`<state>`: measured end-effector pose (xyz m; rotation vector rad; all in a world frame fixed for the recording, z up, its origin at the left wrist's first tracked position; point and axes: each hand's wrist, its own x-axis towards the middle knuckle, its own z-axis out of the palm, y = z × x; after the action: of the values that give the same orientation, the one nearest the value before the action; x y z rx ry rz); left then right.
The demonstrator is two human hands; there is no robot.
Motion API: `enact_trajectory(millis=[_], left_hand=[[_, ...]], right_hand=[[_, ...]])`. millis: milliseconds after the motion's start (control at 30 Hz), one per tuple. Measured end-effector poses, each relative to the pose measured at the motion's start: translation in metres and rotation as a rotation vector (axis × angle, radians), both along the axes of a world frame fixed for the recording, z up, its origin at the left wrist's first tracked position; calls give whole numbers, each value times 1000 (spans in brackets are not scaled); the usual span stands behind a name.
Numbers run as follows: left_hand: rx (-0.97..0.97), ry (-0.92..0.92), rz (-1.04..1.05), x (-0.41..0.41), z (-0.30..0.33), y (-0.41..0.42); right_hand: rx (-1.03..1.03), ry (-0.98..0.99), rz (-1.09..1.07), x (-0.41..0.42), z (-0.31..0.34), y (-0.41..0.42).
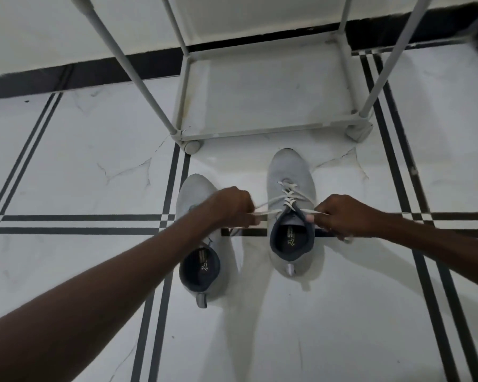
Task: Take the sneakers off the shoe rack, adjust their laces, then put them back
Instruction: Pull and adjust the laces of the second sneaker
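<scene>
Two light grey sneakers with dark collars stand on the tiled floor, toes toward the rack. The right sneaker has white laces crossed over its tongue. My left hand is shut on one lace end, stretched out to the left. My right hand is shut on the other lace end, stretched out to the right. The left sneaker sits lower left, and my left hand and forearm cover its laces. The white shoe rack stands just beyond the sneakers, its bottom shelf bare.
White marble-look floor with black double stripes runs all around. The rack's slanted white poles rise toward me at left and right. A black skirting band lines the wall behind.
</scene>
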<state>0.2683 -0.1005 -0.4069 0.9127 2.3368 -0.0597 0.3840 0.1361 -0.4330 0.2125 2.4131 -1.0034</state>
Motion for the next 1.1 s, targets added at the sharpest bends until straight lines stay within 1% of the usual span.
enact_trajectory(millis=[33, 67, 100, 133, 167, 200, 267, 300, 333, 367, 400, 433, 500, 533, 633, 767, 833, 933, 1000, 1033, 1100], left_hand=[[-111, 18, -9, -8, 7, -4], [-212, 34, -14, -13, 11, -7], [-283, 58, -20, -15, 13, -9], [-306, 84, -34, -16, 10, -11], [-278, 94, -47, -14, 7, -10], [-199, 70, -35, -10, 1, -7], [54, -83, 84, 1, -8, 4], [169, -136, 143, 7, -12, 11], [249, -149, 183, 11, -14, 18], [304, -141, 214, 13, -16, 22], [339, -136, 245, 14, -18, 25], [358, -153, 275, 15, -19, 26], [364, -185, 313, 15, -21, 24], [361, -171, 327, 15, -22, 23], [369, -159, 425, 16, -27, 16], [394, -296, 628, 19, -38, -3], [398, -311, 669, 24, -44, -10], [377, -234, 554, 21, -42, -21], [394, -175, 452, 11, -34, -31], [405, -79, 375, 5, -31, -36], [371, 239, 204, 0, -26, -39]], right_hand=[[6, -9, 11, 2, 2, 7], [57, -9, 41, 3, 4, 15], [125, -26, 85, 3, 7, 22], [194, -56, 123, 4, 9, 26], [259, -94, 157, 4, 10, 28], [303, -118, 178, 4, 10, 28], [286, -63, 162, 1, 7, 17], [207, -14, 115, -1, 5, 9], [73, 12, 29, -3, 5, 2], [-57, 12, -54, -5, 4, -4], [-130, 11, -102, -7, 1, -8], [-162, 18, -112, -9, -2, -9], [-63, 88, 7, -9, -10, -4], [-16, 104, 52, -9, -13, -1], [40, 136, 93, -9, -18, 8], [147, 166, 144, -9, -26, 10], [187, 162, 171, -7, -29, 8], [214, 134, 189, -3, -22, 11], [188, 104, 157, 1, -11, 20], [176, 93, 138, 2, -5, 25], [183, 91, 138, 0, 10, 32]])
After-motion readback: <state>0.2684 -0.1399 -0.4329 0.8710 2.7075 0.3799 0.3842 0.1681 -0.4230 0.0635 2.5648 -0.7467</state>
